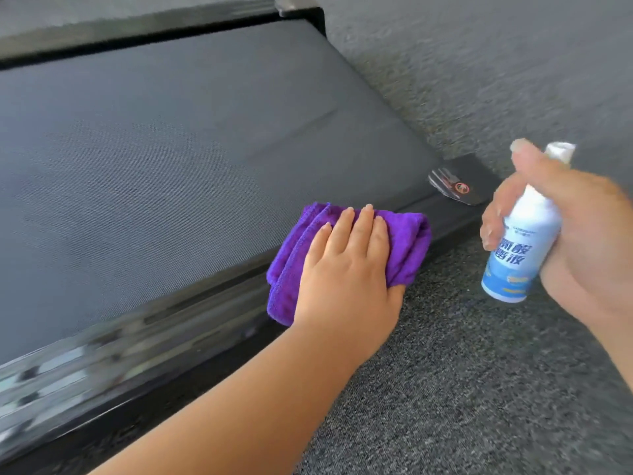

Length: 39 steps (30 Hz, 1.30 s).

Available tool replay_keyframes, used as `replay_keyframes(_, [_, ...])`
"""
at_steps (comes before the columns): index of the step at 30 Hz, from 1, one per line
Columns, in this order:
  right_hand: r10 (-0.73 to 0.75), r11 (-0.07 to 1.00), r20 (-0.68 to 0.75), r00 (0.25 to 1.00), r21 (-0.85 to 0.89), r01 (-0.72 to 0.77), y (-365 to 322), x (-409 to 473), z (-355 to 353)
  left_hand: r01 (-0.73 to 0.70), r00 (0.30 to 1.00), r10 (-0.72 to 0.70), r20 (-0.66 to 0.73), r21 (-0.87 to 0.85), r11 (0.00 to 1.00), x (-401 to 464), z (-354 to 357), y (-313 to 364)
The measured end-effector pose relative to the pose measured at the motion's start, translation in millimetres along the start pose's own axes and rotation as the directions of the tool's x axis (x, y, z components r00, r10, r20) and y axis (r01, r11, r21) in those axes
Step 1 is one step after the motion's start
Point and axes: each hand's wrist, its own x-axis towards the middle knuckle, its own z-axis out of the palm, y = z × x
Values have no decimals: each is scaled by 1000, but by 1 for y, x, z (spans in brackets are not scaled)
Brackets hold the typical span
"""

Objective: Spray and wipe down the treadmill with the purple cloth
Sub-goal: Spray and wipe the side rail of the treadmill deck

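Observation:
The treadmill's grey belt (171, 149) fills the left and middle of the head view, with a glossy black side rail (154, 341) along its near edge. A folded purple cloth (407, 241) lies across the belt's edge and the rail. My left hand (346, 275) presses flat on the cloth, fingers straight, thumb at the cloth's lower right edge. My right hand (582, 234) grips a white and blue spray bottle (524, 248) upright above the floor, to the right of the rail, with a finger on its white nozzle.
Dark grey carpet (479, 389) surrounds the treadmill on the right and in front. A black end cap with a small red-ringed sticker (459, 188) closes the rail near the bottle. The far rail (137, 32) runs along the top.

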Motion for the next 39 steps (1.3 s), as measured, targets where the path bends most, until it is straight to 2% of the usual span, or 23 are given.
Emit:
replay_keyframes(4, [105,994,-50,993,16,-105,1,7,-23,1,1000,-1,8,-5,1000,17,4,11])
replay_keyframes(7, [162,984,-100,982,-56,-168,11,8,-34,-25,1000,26,12,-56,998,14,-1,-1])
replay_keyframes(14, [292,947,-158,943,-92,-308,18,10,-41,25,1000,-24,10,-89,996,-45,-14,-55])
replay_keyframes(21, [254,951,-168,953,-137,-278,29,10,-28,102,991,-112,-74,-135,986,-87,-20,-89])
replay_keyframes(30, [168,986,-260,951,44,-162,14,12,-41,140,985,-149,-85,-111,984,-88,-20,-84])
replay_keyframes(33, [201,980,-306,931,58,-192,15,15,-51,124,988,-134,-72,-128,984,-87,-19,-85])
replay_keyframes(39, [158,987,-470,869,37,-159,29,26,-64,105,991,-115,-70,-138,985,-85,-16,-90])
